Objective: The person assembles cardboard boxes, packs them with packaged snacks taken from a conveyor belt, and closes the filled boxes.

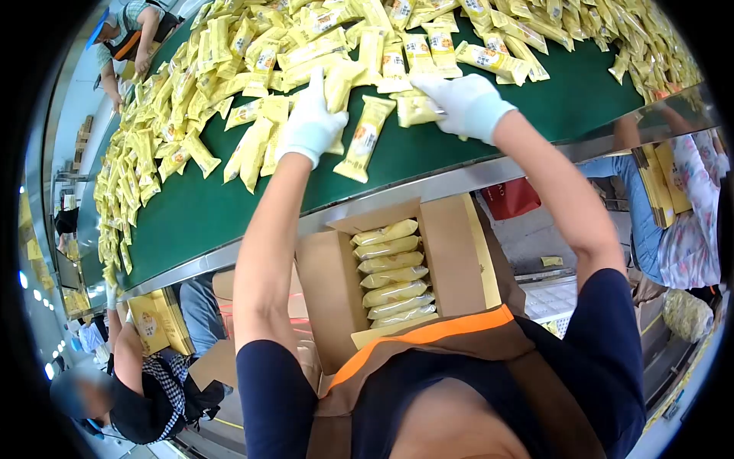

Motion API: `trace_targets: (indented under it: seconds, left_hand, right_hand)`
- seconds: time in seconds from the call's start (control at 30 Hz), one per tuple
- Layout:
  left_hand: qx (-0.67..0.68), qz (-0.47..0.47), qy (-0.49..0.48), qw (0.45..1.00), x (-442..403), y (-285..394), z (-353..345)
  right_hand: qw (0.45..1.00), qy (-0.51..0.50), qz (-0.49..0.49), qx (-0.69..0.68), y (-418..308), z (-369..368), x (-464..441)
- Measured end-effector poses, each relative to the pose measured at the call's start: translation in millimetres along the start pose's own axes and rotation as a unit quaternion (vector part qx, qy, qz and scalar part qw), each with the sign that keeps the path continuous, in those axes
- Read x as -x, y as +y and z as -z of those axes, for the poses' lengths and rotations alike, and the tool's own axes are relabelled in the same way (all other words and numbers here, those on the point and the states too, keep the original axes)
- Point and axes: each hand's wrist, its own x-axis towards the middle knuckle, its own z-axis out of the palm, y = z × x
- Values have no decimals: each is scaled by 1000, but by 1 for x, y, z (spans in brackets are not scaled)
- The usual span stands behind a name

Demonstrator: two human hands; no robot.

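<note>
Both my hands wear white gloves and reach onto a green conveyor belt [535, 115] heaped with yellow wrapped packets. My left hand [312, 122] rests against several packets, index finger stretched forward and thumb apart; a packet [341, 86] lies partly under the thumb. My right hand [468, 107] has its fingers over the end of a crosswise packet [417, 111], which it seems to grip; its far fingers are hidden. Between my hands a loose packet [365, 139] lies tilted. An open cardboard box [442, 252] below holds a row of packets [394, 274].
The belt's metal edge [428, 182] runs between pile and box. Co-workers stand at far left [138, 34], lower left [153, 398] and right [692, 222]. Folded yellow cartons [157, 321] are beside the lower-left person. A red bag [511, 199] hangs below the belt.
</note>
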Motion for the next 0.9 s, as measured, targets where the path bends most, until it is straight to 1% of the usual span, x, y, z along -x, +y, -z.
trace_targets:
  seconds: [0.07,0.1,0.13,0.2,0.23,0.27,0.3,0.33,0.37,0.4,0.47,0.53,0.57,0.67,0.73,0.77,0.8,0.83,0.87,0.9]
  left_hand:
    - [-27,22,-57,998,23,10,13]
    - [-87,-18,-74,993,36,5,19]
    - [-149,-32,-70,986,53,6,26]
    - [-261,-69,-45,962,71,-12,31]
    - [-252,-83,-3,964,79,-20,28]
    - [-243,-99,39,964,86,-27,23]
    - [-233,-116,82,962,90,-31,18]
    - [-234,-100,92,963,91,-30,13]
    - [-235,-82,101,963,95,-26,6]
    - [-237,-60,108,964,100,-22,2]
    - [-260,-52,105,959,104,-20,-4]
    - [-279,-87,87,952,110,-27,-4]
    - [-270,-87,71,956,111,-28,-1]
    - [-166,-108,83,977,114,-38,2]
    - [-159,-57,44,985,117,-29,8]
    - [-161,-32,20,986,117,-20,13]
    - [-164,-5,3,986,117,-15,16]
    - [-161,-28,17,986,119,-17,16]
    - [-156,-4,-24,988,119,-7,24]
    - [-174,3,-31,984,119,0,28]
  right_hand:
    - [996,66,42,-49,29,-14,14]
    - [988,96,31,-120,41,-18,23]
    - [989,64,-16,-133,51,-17,24]
    - [957,151,-120,-215,64,-21,33]
    - [932,174,-118,-295,65,-20,33]
    - [933,189,-86,-293,51,-4,45]
    - [955,251,-37,-157,54,-18,35]
    - [952,305,13,-16,61,-41,18]
    - [971,212,22,105,57,-54,-2]
    - [973,196,-124,14,28,-59,-1]
    - [962,225,-154,-16,-3,-52,8]
    - [979,182,-95,-21,-15,-50,21]
    - [985,160,-67,-21,-15,-49,29]
    - [952,305,9,34,9,-44,59]
    - [957,286,10,33,39,-62,65]
    - [977,206,-30,-38,52,-68,63]
    - [982,153,-11,-107,63,-61,55]
    - [977,134,43,-158,54,-48,46]
    - [967,111,94,-212,40,-33,41]
    - [957,97,173,-211,17,-13,34]
